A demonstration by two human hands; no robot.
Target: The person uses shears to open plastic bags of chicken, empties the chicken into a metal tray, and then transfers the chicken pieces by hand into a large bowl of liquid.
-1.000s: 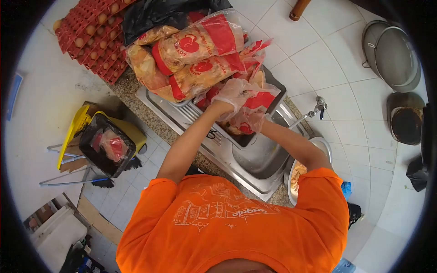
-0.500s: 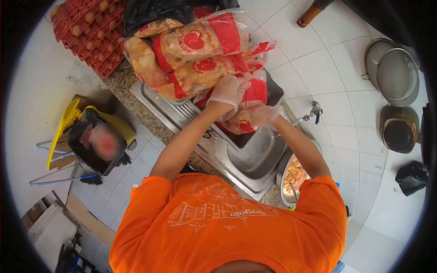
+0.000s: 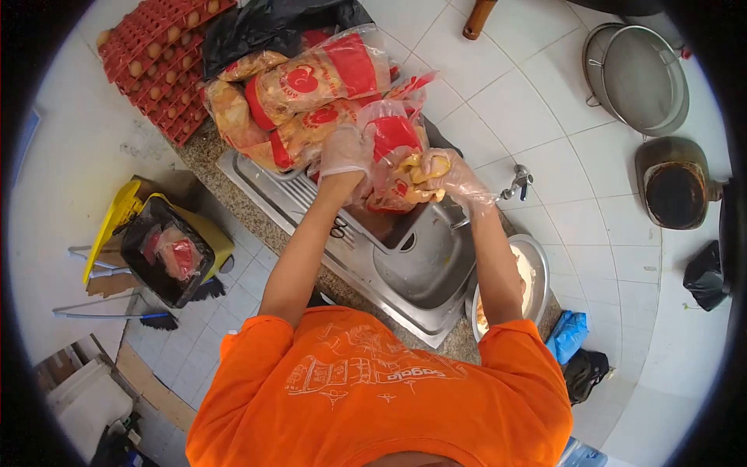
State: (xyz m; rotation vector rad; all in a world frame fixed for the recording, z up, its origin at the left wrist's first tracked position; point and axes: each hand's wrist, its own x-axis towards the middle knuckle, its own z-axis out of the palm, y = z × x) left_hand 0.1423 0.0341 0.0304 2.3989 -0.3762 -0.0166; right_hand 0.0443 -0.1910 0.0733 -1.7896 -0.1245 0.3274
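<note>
Both my hands wear clear plastic gloves over the steel sink (image 3: 424,300). My left hand (image 3: 344,154) is closed on the side of a clear-and-red printed plastic bag (image 3: 393,138), which stands upright over the left basin. My right hand (image 3: 455,177) grips pale yellow raw chicken pieces (image 3: 420,176) at the right side of this bag. More chicken shows through the plastic low down. Beyond my left hand, several filled bags of chicken (image 3: 319,78) lie piled at the sink's far end.
Scissors (image 3: 338,229) rest on the drainboard. A metal bowl of chicken (image 3: 538,268) stands by my right forearm, near the tap (image 3: 520,183). Stacked red egg trays (image 3: 159,66) sit at the far left. A yellow-lidded bin (image 3: 204,241) with plastic wrappers stands on the floor.
My right hand has come up out of the basin and now holds chicken pieces. The bag is raised more upright, and my left hand has shifted left.
</note>
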